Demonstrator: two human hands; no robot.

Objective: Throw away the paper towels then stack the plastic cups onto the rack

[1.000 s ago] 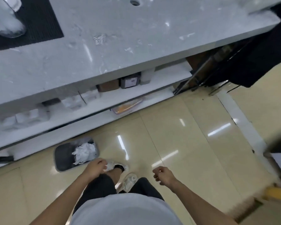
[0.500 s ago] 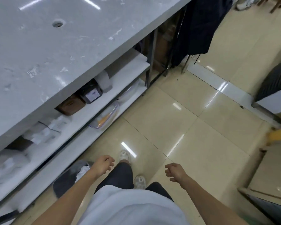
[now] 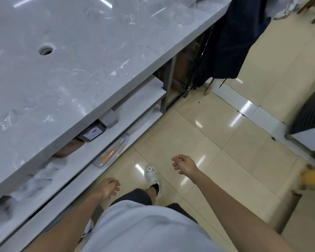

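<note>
My left hand (image 3: 109,188) hangs beside the counter's lower shelves, fingers loosely curled and holding nothing. My right hand (image 3: 183,163) is out over the floor tiles, also empty with fingers loosely apart. A clear plastic cup (image 3: 182,17) lies blurred on the grey marble counter (image 3: 65,73) near its far right corner. No paper towels, bin or rack are in view.
Under the counter run two white shelves (image 3: 135,99) with a dark box (image 3: 93,133), a clear container (image 3: 113,151) and crumpled white items. A dark garment (image 3: 235,39) hangs past the counter's end. A dark ribbed cabinet (image 3: 313,115) stands at the right. Beige tiled floor (image 3: 216,142) lies ahead.
The view has swung right along the counter; the bin with the paper towels has passed out of sight at the lower left. Both hands stay empty, and my right hand has risen forward.
</note>
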